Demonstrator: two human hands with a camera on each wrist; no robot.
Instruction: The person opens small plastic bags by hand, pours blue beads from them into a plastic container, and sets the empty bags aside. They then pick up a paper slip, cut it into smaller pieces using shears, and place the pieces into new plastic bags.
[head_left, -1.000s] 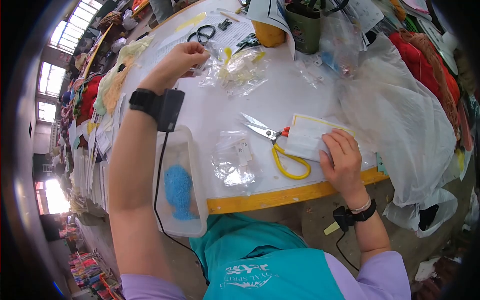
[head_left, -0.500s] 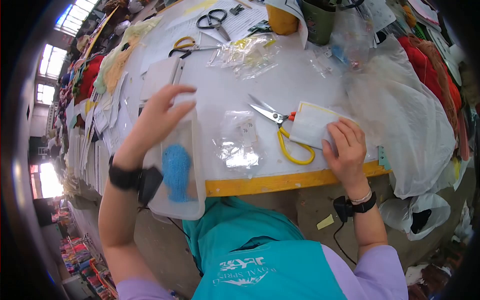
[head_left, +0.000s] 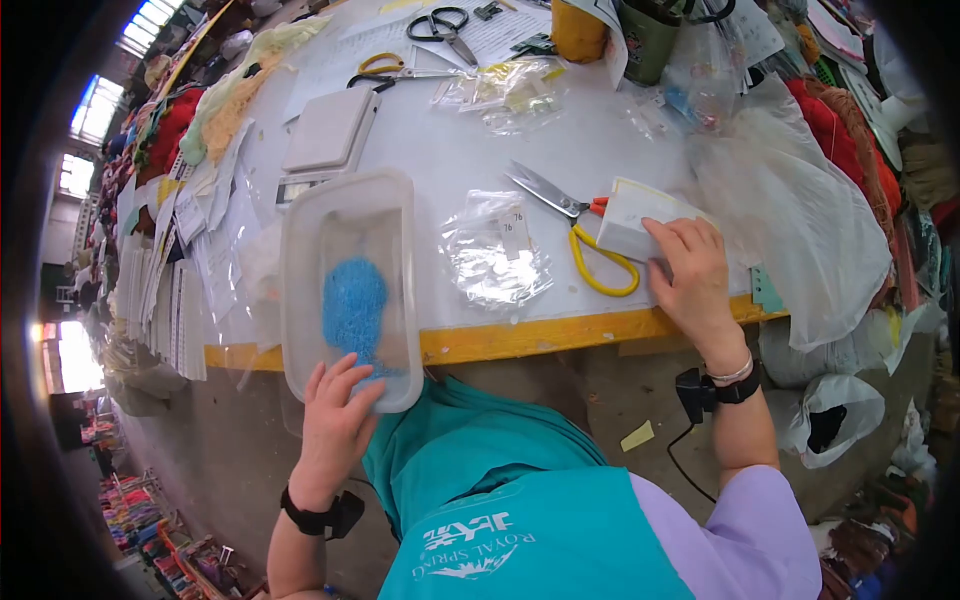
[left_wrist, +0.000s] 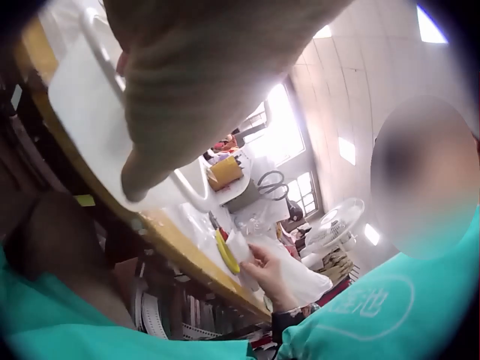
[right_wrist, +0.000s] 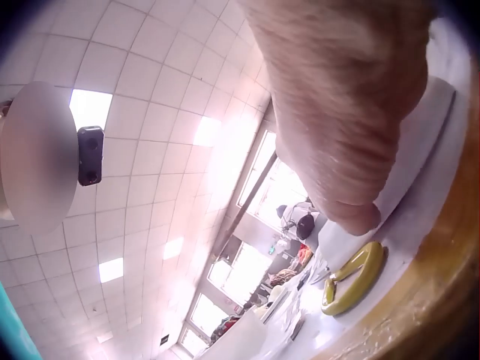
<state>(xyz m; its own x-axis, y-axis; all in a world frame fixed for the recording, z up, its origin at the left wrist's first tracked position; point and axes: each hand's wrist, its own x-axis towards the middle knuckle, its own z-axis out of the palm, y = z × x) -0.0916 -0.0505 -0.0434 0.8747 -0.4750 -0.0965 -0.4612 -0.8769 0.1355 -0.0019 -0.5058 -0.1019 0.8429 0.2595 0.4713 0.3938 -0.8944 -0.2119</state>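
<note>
A translucent plastic tub [head_left: 402,250] juts over the table's near edge, with small blue beads [head_left: 354,305] heaped inside. My left hand [head_left: 333,430] is at its near end, fingers over the rim and thumb against the outer wall in the left wrist view. My right hand [head_left: 690,268] rests on a folded white paper packet [head_left: 626,222], fingers draped over its top and thumb at its near edge. Under the packet's left side lie yellow-handled scissors [head_left: 560,200], one orange-red handle part peeking out. Clear plastic bags [head_left: 490,265] with a label marked 76 sit between the hands.
Behind the tub stands a small white scale [head_left: 330,130]. Two more pairs of scissors, black-handled scissors [head_left: 440,28] and yellow-and-black ones [head_left: 385,70], lie farther back beside small bags [head_left: 515,95]. A large plastic bag [head_left: 810,190] hangs over the right edge. Papers [head_left: 200,215] line the left.
My left hand has left the small bags at the back and come down to the tub's near end, uncovering the scale. The right hand stays on the packet. The head view has shifted.
</note>
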